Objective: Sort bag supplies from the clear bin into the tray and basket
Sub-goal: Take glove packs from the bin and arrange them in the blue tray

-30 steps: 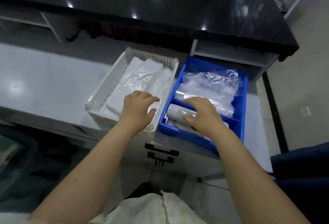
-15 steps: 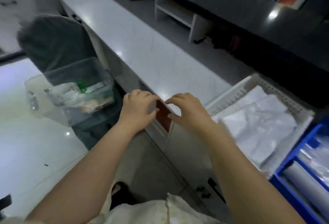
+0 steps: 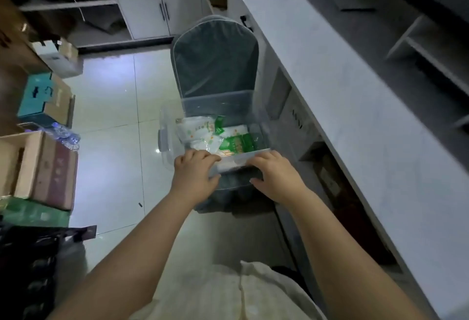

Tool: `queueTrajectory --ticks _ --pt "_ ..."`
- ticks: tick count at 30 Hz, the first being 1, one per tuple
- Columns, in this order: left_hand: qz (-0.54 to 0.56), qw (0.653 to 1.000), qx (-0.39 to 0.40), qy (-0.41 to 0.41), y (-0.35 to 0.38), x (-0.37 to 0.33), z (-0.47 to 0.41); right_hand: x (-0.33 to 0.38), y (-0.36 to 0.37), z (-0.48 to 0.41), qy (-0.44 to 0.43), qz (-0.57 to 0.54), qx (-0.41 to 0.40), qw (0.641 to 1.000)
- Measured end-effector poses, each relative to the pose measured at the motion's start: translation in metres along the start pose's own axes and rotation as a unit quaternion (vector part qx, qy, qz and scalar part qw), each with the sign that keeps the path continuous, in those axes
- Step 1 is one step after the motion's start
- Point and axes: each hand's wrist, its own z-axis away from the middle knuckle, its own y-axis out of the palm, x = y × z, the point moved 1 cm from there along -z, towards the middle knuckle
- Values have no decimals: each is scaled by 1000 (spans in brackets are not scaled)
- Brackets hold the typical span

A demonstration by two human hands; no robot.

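Clear bin point(image 3: 218, 106) | on chair point(image 3: 215, 60) seat beside counter point(image 3: 330, 78), packets point(image 3: 236, 143) still inside | change: hands left tray and basket; left hand point(image 3: 194, 171) and right hand point(image 3: 275, 175) now grip its near rim | sorting unfinished, another batch likely

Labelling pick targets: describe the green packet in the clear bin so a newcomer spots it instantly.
Beside the long white counter stands a grey padded chair, with a clear plastic bin on its seat. Inside, by the near wall just beyond the right hand, lies the green printed packet; its neighbours are mostly white.
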Motion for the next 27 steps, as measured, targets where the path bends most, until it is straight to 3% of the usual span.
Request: queueTrajectory --ticks 16,24,27 --pt "21 974 65 -214 85 106 -198 -98 83 -279 -7 -79 126 989" --pt "17 960 175 -220 163 166 -292 -133 149 -377 31 -89 195 976" --pt "-15 960 181 -213 198 191 -322 -147 184 -398 49 -91 209 972"
